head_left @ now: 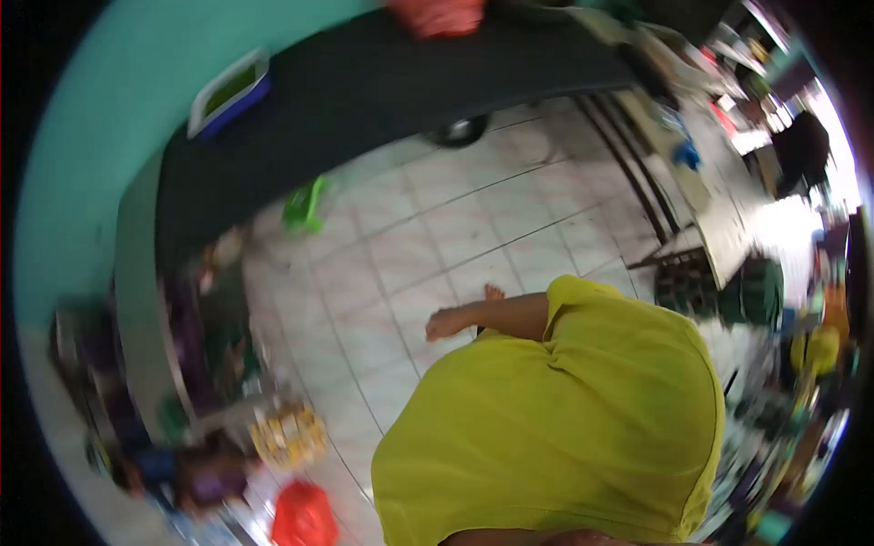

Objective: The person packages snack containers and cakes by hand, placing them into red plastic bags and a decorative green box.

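My right hand (447, 324) hangs over the tiled floor (428, 246), at the end of a bare forearm that comes out of a yellow shirt (546, 437) sleeve. Its fingers are blurred and partly turned away, so their closing cannot be made out. Nothing shows in it. Just beyond the wrist, the toes of a bare foot (493, 292) rest on the floor. My left hand is out of sight. A bright green plastic item (306, 206) is on the far side of the floor, near the edge of the dark-topped table (391, 86).
A blue and white tub (229, 94) and a red item (440, 15) sit on the dark tabletop. A dark round pan (458, 131) is at its edge. Lower left are a yellow patterned item (289, 435) and a red bag (303, 514). Baskets (751, 291) and clutter crowd the right.
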A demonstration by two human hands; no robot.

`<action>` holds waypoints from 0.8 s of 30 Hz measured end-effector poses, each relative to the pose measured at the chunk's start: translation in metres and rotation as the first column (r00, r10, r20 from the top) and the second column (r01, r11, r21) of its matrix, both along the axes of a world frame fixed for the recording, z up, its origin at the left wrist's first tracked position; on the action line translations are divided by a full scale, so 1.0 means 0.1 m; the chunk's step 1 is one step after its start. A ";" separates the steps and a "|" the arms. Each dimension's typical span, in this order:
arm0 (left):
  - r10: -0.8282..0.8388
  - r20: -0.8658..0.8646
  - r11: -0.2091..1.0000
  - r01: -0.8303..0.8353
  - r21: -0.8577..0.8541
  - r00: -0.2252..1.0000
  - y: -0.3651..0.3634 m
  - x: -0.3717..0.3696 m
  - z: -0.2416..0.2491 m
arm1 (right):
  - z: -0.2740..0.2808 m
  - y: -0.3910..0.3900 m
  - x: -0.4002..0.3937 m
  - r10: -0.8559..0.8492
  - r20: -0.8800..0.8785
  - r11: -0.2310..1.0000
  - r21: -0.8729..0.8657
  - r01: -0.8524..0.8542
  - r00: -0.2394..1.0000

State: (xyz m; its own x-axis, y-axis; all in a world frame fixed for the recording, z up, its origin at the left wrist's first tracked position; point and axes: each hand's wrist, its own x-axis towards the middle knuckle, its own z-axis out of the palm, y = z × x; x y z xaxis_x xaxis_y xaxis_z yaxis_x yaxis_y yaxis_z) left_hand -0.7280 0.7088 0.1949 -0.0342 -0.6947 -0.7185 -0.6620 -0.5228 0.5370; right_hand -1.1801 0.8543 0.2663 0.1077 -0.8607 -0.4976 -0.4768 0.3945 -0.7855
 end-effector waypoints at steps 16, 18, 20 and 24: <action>-0.737 -0.342 0.660 0.729 -0.181 0.583 0.16 -6.65 1.01 | 0.63 4.62 -3.32 -0.645 -0.059 -0.602 -0.574 0.554 -0.762; -0.832 -0.244 0.544 0.820 -0.178 0.498 0.23 -7.00 0.79 | 0.90 5.02 -3.42 -0.556 -0.163 -0.523 -0.694 0.495 -0.815; -0.922 -0.135 0.387 0.857 -0.340 0.363 0.34 -7.12 0.48 | 1.00 5.40 -3.69 -0.536 -0.206 -0.495 -0.710 0.502 -0.819; -0.954 0.074 0.216 0.835 -0.505 0.291 1.13 -6.77 0.56 | 0.51 6.21 -4.45 -0.564 -0.538 -0.194 -0.651 0.734 -0.626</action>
State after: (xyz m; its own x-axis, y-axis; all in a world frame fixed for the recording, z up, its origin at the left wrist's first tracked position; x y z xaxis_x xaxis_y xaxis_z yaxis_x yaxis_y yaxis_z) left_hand -1.4045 0.8214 0.2513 -0.9253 -0.2674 -0.2690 -0.3792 0.6306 0.6772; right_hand -1.6252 1.4754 0.3169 -0.8297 0.5061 0.2354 0.3824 0.8226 -0.4208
